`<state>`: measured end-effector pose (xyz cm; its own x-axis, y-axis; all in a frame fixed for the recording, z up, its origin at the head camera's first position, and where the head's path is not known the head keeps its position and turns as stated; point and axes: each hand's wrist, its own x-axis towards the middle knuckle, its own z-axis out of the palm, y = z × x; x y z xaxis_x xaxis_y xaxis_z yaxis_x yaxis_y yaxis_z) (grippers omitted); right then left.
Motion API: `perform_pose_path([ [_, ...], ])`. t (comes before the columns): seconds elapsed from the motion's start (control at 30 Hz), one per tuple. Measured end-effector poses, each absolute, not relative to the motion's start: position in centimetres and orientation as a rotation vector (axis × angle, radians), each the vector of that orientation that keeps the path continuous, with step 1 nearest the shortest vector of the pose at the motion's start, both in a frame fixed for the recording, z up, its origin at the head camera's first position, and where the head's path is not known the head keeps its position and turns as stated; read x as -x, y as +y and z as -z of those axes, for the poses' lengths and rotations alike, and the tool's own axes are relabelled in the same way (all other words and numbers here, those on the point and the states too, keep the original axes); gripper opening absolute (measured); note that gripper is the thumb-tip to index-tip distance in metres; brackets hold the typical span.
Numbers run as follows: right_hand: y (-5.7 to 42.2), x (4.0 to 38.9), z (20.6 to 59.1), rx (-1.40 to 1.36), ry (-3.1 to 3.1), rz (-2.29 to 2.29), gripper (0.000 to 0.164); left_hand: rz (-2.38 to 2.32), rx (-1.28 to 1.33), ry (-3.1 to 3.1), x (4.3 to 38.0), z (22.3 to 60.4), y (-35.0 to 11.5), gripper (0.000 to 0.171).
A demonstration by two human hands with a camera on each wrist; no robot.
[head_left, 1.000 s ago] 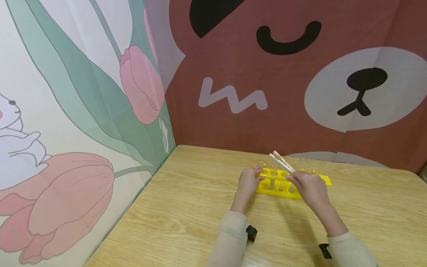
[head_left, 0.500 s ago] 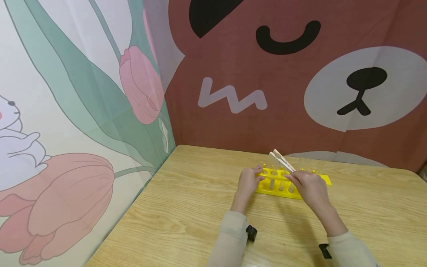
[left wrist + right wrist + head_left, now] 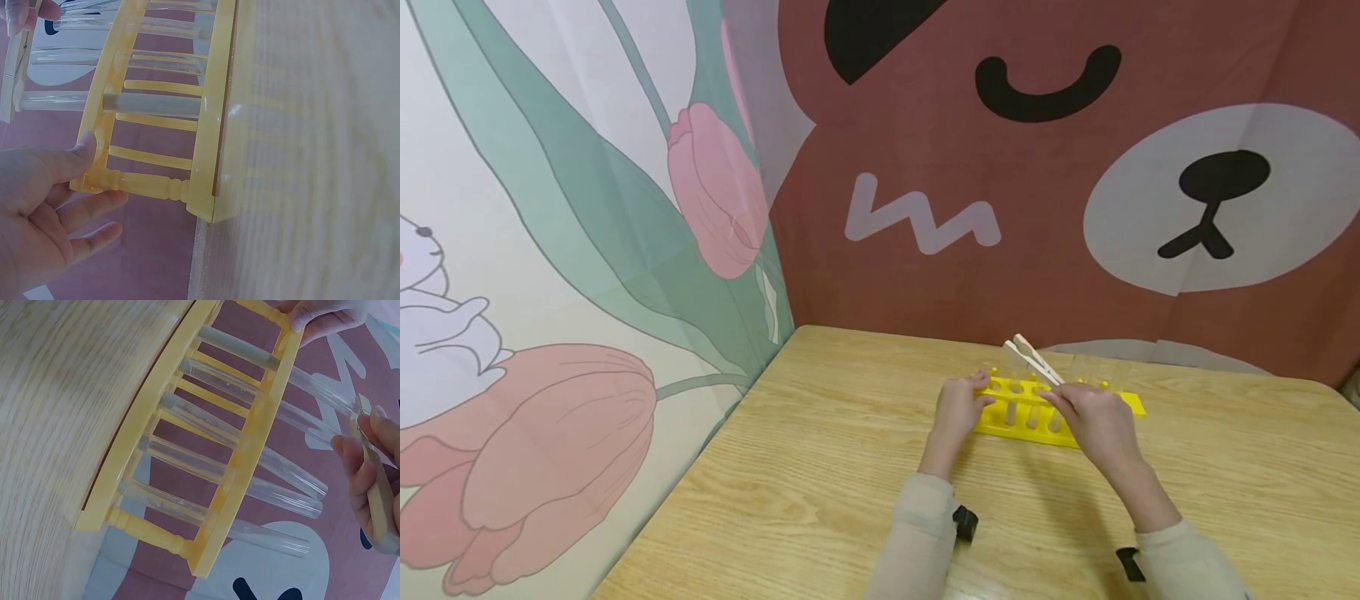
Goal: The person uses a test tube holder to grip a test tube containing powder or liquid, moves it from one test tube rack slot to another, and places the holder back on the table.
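Note:
A yellow test tube rack [image 3: 1026, 435] stands on the table, holding several clear glass test tubes. My left hand [image 3: 957, 410] pinches the rack's top bar at its left end, thumb on one side and a finger beneath. My right hand [image 3: 1101, 421] grips a wooden test tube holder [image 3: 1036, 363], its head angled up and left over the rack. In the right wrist view, the holder's head is at the mouth of the leftmost test tube [image 3: 240, 347], which has greyish contents in its lower part. The other test tubes [image 3: 281, 497] look clear.
The wood-grain table [image 3: 820, 467] extends around the rack. Behind it hangs a brown bear-print cloth [image 3: 925, 292], and a tulip-print cloth [image 3: 587, 250] covers the left side. Each sleeve has a black strap piece [image 3: 966, 523] at the wrist.
The head of the wooden test tube holder has risen very slightly. Both hands and the rack stay in nearly the same place.

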<state>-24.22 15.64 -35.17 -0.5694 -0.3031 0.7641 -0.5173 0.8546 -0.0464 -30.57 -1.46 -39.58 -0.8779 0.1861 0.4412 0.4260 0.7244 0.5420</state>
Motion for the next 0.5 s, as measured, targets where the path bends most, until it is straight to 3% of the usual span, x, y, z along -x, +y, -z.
perform_pose_path([
  [0.5, 15.84, 23.96, 35.11, -0.577, -2.221, -0.338, 0.021, 0.917, 0.489, -2.565, 30.59, 39.69, -1.44, 0.035],
])
